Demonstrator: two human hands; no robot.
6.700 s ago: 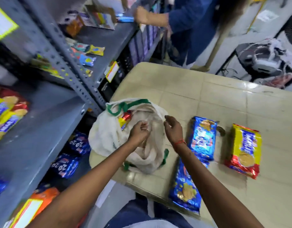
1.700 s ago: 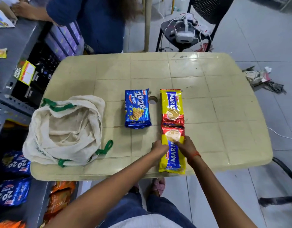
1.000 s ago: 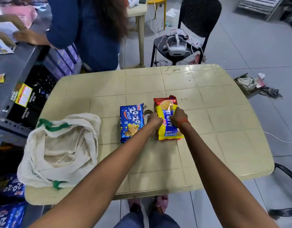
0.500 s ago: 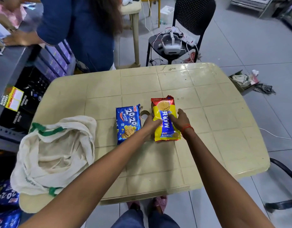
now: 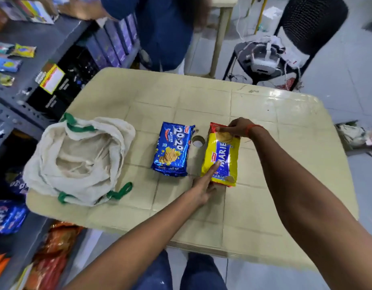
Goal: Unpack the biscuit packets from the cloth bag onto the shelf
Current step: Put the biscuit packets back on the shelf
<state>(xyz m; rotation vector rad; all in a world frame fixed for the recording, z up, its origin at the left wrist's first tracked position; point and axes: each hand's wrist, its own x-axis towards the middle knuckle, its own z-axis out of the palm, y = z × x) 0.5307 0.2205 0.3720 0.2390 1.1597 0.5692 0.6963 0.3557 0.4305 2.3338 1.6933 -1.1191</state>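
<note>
The right hand (image 5: 237, 128) pinches the top of one yellow packet (image 5: 221, 158) mid-frame; the left hand (image 5: 204, 185) lies flat and open on its bottom. One blue packet (image 5: 172, 149) lies beside it on the cream tabletop (image 5: 275, 164). One cloth bag (image 5: 80, 160) sits left, by grey shelves (image 5: 11, 105).

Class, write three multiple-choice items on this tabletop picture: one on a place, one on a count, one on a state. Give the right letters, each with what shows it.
1. Where does the cloth bag lie on the table?
A. left end
B. right end
C. far edge
2. How many blue 20-20 packets are on the tabletop?
A. one
B. two
C. three
3. The right hand is:
A. on the yellow Marie packet
B. inside the bag
C. off the table

1 A: the bag sits beside the shelves.
2 A: only one blue packet lies there.
3 A: its fingers pinch the packet's far end; the left hand touches the near end.
</note>
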